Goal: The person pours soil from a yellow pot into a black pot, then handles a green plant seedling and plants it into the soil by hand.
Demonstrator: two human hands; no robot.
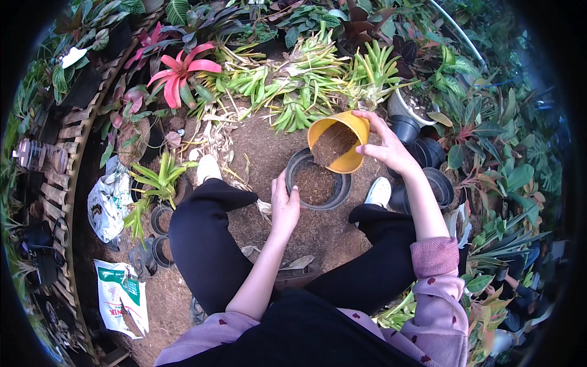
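Note:
My left hand [285, 204] grips the left rim of a black plastic plant pot [341, 188], thumb over the edge. Brown potting soil [316, 183] lies inside that pot. Above its far right rim, my right hand [383, 144] holds a yellow plastic pot [344, 160] tipped on its side, mouth towards the black pot. Brown soil [334, 140] rests along the yellow pot's inner wall and reaches its lower lip. The fingers of my right hand behind the yellow pot are partly hidden.
Uprooted bromeliads [312, 82] lie in a heap beyond the pots. Black plastic pots [426, 153] cluster at right, near my shoe [379, 191]. At left are a potted bromeliad [163, 179], a white plastic bag [110, 202] and a printed sack [121, 298]. Another person [513, 293] is at far right.

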